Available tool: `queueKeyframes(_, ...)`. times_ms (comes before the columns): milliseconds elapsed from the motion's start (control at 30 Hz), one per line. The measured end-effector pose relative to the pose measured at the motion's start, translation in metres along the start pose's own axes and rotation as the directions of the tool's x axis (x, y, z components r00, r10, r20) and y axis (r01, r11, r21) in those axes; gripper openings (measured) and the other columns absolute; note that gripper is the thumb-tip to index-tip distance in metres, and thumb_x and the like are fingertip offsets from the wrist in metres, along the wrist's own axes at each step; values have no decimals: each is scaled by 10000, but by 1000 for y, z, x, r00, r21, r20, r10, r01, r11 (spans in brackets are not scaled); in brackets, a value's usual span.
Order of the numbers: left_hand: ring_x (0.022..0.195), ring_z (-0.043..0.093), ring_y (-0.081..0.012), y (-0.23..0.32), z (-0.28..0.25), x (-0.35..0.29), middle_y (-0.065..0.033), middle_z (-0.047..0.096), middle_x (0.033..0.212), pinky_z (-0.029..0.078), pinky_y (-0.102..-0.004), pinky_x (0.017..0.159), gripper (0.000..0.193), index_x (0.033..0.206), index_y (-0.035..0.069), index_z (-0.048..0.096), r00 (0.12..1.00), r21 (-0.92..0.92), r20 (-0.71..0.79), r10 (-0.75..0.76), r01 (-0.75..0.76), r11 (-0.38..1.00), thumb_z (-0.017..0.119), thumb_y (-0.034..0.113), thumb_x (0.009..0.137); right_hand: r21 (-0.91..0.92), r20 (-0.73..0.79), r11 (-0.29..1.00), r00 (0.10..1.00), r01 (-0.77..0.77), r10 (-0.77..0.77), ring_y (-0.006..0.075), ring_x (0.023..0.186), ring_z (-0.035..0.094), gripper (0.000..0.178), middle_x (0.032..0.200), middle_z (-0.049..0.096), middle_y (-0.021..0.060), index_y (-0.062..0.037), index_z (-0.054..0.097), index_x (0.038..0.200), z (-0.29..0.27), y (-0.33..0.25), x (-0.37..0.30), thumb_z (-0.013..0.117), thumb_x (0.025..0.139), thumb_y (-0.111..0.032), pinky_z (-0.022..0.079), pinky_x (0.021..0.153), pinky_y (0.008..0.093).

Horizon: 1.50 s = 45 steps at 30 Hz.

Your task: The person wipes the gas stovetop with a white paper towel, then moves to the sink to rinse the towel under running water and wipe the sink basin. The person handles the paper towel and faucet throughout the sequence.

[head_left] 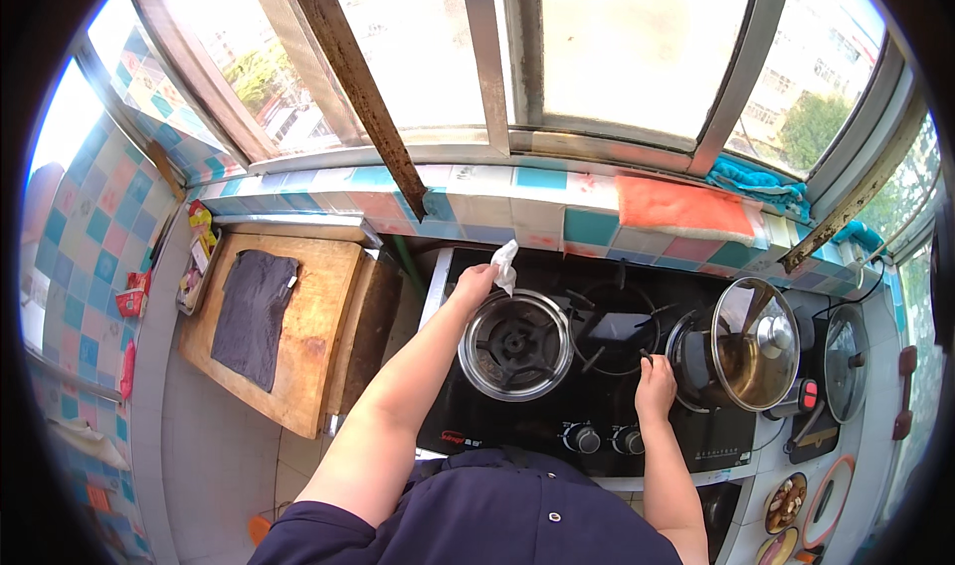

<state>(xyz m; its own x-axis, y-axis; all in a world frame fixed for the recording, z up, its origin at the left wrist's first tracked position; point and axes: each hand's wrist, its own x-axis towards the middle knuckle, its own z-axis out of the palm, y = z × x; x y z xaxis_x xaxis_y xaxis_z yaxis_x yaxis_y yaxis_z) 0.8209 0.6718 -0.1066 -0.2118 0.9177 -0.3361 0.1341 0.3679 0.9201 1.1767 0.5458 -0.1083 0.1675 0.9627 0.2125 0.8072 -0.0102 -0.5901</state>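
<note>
My left hand [476, 284] is closed on a crumpled white tissue [505, 266] at the back left of the black glass gas stove [448, 406]. Just in front of the tissue lies the left burner with its shiny round metal drip tray [477, 378]. My right hand [654, 386] is pinched at the near edge of the black pronged pot support [587, 363] on the right burner, its fingers closed around a prong. Two control knobs [582, 438] stand at the stove's front edge, between my arms.
A steel pot with a glass lid [741, 336] sits close to my right hand. Another glass lid [846, 366] leans beyond it. To the left, a dark cloth [254, 316] lies on a thick wooden board [313, 356]. An orange cloth [681, 209] covers part of the tiled ledge.
</note>
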Motion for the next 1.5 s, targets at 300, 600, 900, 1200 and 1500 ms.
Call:
queueKeyframes(300,1018,601,-200,-39,-76,-104,-70,638,1119,463,-357,911,323,1195,59,553,988,-660,68,-140,150,736,361,234,1003,156,-46,972,985,173,-168,359,788,602,181,841,619,132,-24,576,896,3,-58,-3,550,926,-201,466,668,434)
queueKeyframes(600,991,612,-175,-68,-87,-162,-47,645,1121,469,-325,871,330,1224,63,542,985,-680,26,-171,143,719,374,233,996,168,-11,885,898,435,-439,300,803,618,133,845,623,88,-49,593,885,42,-107,-25,582,898,-180,500,673,391)
queueKeyframes(900,945,619,-126,-85,-68,-166,4,645,1069,494,-293,806,252,1188,123,542,984,-624,105,-142,177,761,428,222,986,136,66,904,907,405,-416,307,802,616,152,826,617,98,-49,598,872,53,-105,-39,576,897,-198,498,681,402)
queueKeyframes(1200,991,605,-146,-88,-61,-162,-19,634,1106,471,-325,833,294,1192,81,552,982,-619,66,-177,180,765,393,183,967,128,118,923,919,362,-377,314,832,619,185,848,624,104,-36,621,891,64,-100,-48,575,899,-215,498,711,417)
queueKeyframes(1500,963,625,-143,-54,-66,-170,-59,654,1056,492,-296,830,296,1162,10,572,988,-634,-145,55,-135,762,402,184,995,98,259,962,927,254,-271,294,1018,565,399,1071,587,98,-48,535,1209,43,-109,-48,633,865,-225,488,829,403)
